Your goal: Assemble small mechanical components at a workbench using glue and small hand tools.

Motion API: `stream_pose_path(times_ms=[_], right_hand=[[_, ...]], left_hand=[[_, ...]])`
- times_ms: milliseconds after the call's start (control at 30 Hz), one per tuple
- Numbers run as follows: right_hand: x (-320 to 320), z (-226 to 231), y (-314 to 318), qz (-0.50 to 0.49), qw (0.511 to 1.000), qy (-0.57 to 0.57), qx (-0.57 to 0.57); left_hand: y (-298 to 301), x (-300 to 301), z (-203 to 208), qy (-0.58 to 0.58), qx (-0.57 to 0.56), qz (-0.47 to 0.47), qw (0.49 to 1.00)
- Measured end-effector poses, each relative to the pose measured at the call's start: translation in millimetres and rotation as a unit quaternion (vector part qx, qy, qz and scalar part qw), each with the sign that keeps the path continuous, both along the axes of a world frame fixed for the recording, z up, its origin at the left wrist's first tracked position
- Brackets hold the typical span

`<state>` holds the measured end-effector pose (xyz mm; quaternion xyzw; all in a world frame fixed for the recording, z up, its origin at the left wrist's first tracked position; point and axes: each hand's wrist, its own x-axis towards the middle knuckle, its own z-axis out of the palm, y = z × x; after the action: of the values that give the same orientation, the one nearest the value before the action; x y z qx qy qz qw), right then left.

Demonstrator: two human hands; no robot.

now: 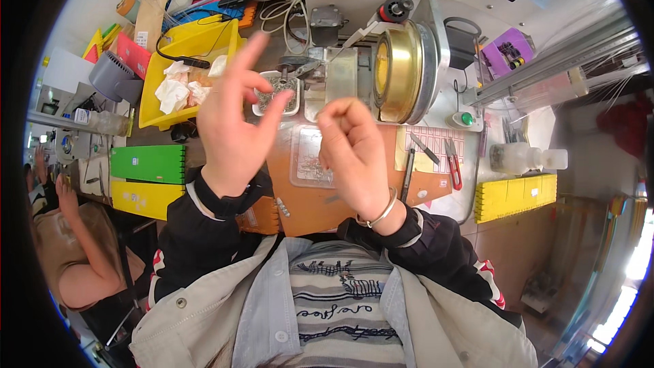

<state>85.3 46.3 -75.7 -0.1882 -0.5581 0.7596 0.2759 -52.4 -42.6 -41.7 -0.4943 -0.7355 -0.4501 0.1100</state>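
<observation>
My left hand (234, 119) is raised with its fingers apart and nothing visible in it, its index finger pointing toward the yellow bin. To its right, my right hand (354, 150) is closed, thumb against curled fingers; whatever it may pinch is too small to see. Below and between the hands lies a clear plastic tray (300, 170) with small thin pieces in it. Just beyond my left hand's fingers sits a white dish (294, 105) full of tiny metal parts. A machine with a large gold-coloured wheel (395, 71) stands beyond my right hand.
A yellow bin (160, 88) with crumpled white paper stands at the left. Green (146, 163) and yellow notched strips lie nearer. Red-handled snips (453, 163), a craft knife (407, 176) and tweezers lie to the right, before a clear bottle (511, 157). A co-worker's arm (85, 232) shows at far left.
</observation>
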Motion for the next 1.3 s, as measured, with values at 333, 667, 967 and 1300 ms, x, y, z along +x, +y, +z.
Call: stream_pose_path(times_ms=[333, 667, 967, 1300], right_hand=[[63.6, 1.2, 22.9, -0.112, 0.954, 0.004, 0.280], [61.8, -3.2, 127.0, -0.139, 0.978, 0.012, -0.156], [36.6, 20.7, 131.3, -0.001, 0.995, -0.061, -0.075], [24.4, 23.8, 147.3, 0.065, 0.995, -0.081, 0.001]], left_hand=[[-2.8, -8.6, -3.0, 0.148, -0.107, -0.181, 0.966], [-12.8, 0.4, -2.7, 0.123, -0.226, -0.301, 0.919], [40.7, 8.5, 18.0, 0.106, -0.017, -0.099, 0.989], [90.8, 27.9, 11.2, 0.212, -0.024, -0.060, 0.975]])
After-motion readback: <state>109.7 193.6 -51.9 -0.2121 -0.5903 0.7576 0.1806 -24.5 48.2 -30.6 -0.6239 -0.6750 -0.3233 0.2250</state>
